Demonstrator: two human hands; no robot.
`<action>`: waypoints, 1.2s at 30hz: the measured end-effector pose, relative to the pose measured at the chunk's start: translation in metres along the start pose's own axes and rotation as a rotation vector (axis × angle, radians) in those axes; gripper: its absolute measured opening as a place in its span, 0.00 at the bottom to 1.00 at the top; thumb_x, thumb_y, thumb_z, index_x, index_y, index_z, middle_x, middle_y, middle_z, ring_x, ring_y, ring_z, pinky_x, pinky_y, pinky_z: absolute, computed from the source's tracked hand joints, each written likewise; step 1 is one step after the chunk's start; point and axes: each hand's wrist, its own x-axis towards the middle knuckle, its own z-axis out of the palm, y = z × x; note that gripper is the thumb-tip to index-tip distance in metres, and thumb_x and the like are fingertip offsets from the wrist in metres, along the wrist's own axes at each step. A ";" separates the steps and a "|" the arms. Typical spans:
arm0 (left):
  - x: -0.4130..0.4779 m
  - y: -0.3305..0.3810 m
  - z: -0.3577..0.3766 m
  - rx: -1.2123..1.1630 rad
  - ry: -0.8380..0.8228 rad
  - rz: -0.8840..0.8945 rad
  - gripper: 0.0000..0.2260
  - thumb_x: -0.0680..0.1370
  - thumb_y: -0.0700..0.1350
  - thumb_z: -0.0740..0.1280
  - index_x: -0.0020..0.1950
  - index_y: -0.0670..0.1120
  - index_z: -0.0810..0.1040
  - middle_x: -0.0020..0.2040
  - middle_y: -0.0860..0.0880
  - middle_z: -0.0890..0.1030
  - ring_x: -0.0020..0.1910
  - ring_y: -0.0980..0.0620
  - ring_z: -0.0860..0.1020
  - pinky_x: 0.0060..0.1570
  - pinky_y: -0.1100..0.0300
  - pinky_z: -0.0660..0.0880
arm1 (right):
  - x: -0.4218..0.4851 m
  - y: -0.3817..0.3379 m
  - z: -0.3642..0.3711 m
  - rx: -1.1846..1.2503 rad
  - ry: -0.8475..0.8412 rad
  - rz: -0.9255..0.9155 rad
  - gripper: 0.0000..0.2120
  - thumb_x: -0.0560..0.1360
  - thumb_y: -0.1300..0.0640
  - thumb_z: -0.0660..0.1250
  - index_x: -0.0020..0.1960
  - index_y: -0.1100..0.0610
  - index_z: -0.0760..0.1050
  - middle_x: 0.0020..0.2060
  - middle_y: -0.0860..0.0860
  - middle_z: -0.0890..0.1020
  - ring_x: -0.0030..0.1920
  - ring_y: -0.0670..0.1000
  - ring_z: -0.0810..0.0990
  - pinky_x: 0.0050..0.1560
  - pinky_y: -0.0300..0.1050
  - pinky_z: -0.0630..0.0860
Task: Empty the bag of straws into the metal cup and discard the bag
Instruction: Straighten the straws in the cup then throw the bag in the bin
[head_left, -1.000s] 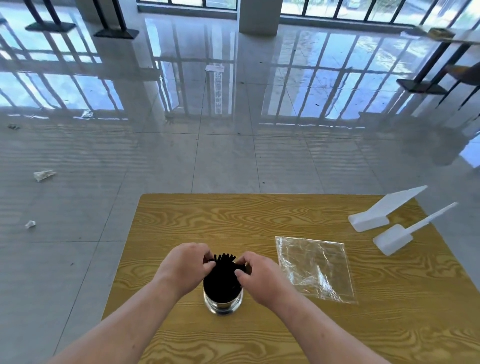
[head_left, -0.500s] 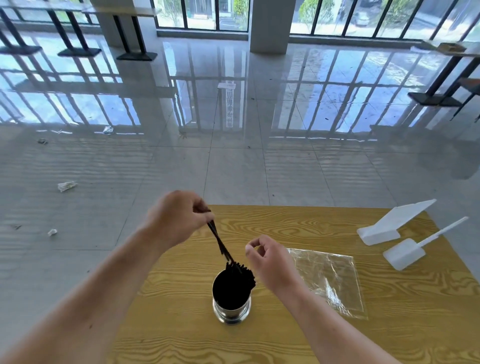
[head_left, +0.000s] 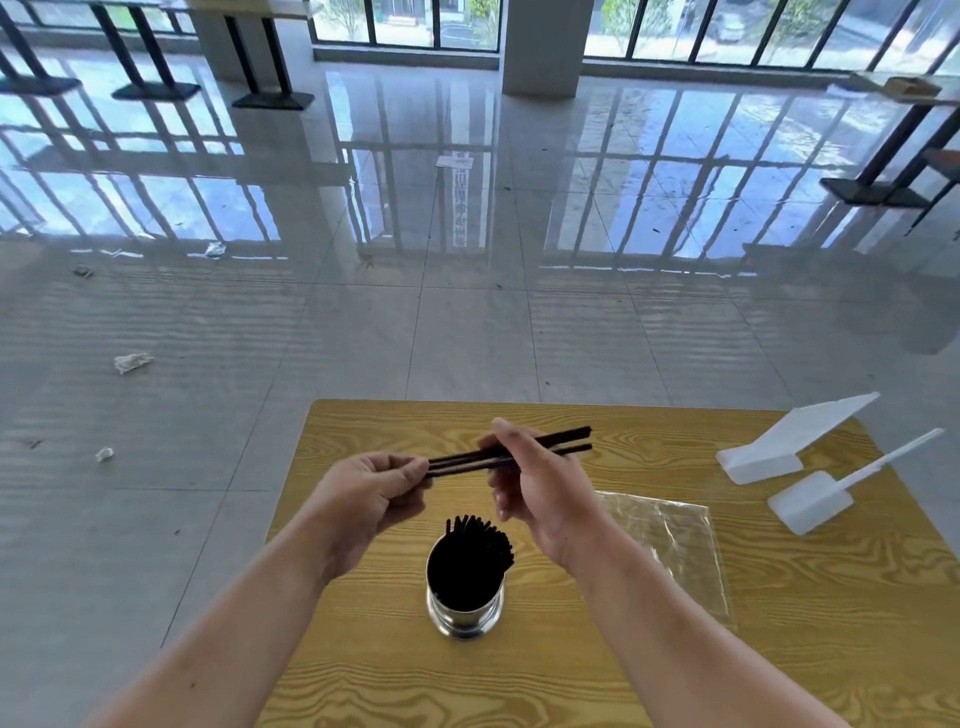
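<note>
A metal cup (head_left: 464, 613) stands on the wooden table (head_left: 649, 675), packed with several black straws (head_left: 475, 545). Above and behind it, two loose black straws (head_left: 566, 441) are held level. My left hand (head_left: 369, 499) pinches their left ends, and my right hand (head_left: 540, 483) grips them near the middle. The clear plastic bag (head_left: 670, 545) lies flat and empty on the table, right of the cup and under my right forearm.
Two white plastic scoops (head_left: 779, 441) (head_left: 821, 499) lie at the table's far right. Crumpled scraps of paper (head_left: 132, 361) dot the glossy tiled floor to the left. Table bases (head_left: 872, 192) stand farther off.
My left hand drew two straws out of the cup and raised them. They turned from upright to level, and my right hand left the cup rim and took hold of them.
</note>
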 end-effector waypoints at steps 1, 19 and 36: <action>0.001 -0.007 0.000 0.073 -0.036 -0.029 0.08 0.76 0.41 0.77 0.52 0.39 0.86 0.45 0.41 0.88 0.36 0.53 0.84 0.40 0.60 0.83 | 0.001 -0.003 -0.001 -0.113 0.040 -0.043 0.17 0.83 0.47 0.69 0.46 0.59 0.86 0.32 0.56 0.81 0.28 0.51 0.77 0.28 0.45 0.75; 0.020 -0.045 0.020 1.298 -0.005 0.207 0.28 0.75 0.57 0.75 0.74 0.61 0.72 0.73 0.56 0.75 0.60 0.54 0.80 0.57 0.56 0.79 | -0.002 0.067 -0.035 -0.916 -0.009 -0.106 0.22 0.71 0.30 0.68 0.58 0.41 0.78 0.34 0.44 0.79 0.31 0.41 0.76 0.32 0.38 0.74; 0.026 -0.039 0.046 1.440 0.068 0.368 0.04 0.78 0.55 0.72 0.51 0.58 0.83 0.49 0.58 0.84 0.50 0.54 0.80 0.47 0.57 0.78 | -0.007 0.089 -0.049 -1.012 -0.008 0.046 0.06 0.77 0.46 0.69 0.53 0.44 0.79 0.37 0.44 0.82 0.33 0.44 0.77 0.35 0.44 0.76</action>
